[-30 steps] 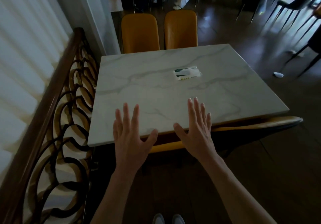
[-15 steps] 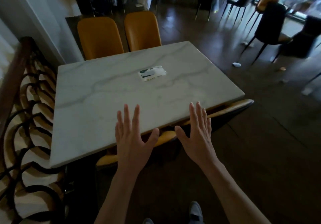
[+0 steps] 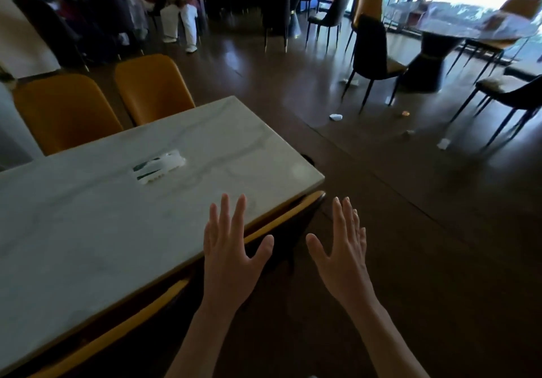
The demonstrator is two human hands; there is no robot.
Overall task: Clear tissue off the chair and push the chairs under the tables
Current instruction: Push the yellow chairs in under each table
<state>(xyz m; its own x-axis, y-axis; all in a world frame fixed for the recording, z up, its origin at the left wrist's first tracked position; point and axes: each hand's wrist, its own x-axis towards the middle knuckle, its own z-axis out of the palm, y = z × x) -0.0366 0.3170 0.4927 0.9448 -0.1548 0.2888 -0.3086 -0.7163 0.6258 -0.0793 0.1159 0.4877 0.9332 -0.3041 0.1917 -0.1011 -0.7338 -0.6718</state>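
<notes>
Marble-topped table point(image 3: 88, 231) carried a tissue packet point(image 3: 158, 166) near its middle; two orange chairs point(image 3: 64, 110) stood at its far side, and two more sat tucked under its near edge point(image 3: 281, 216). Left hand point(image 3: 231, 251) and right hand point(image 3: 340, 257) hovered with each grip spread, holding nothing. Crumpled tissue point(image 3: 335, 117) lay on the floor, well apart.

Orange chairs point(image 3: 255, 232) tucked under the marble table point(image 3: 88, 219).

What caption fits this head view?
Both open hands, left and right, hover by the marble table, yellow chairs tucked under.
</notes>
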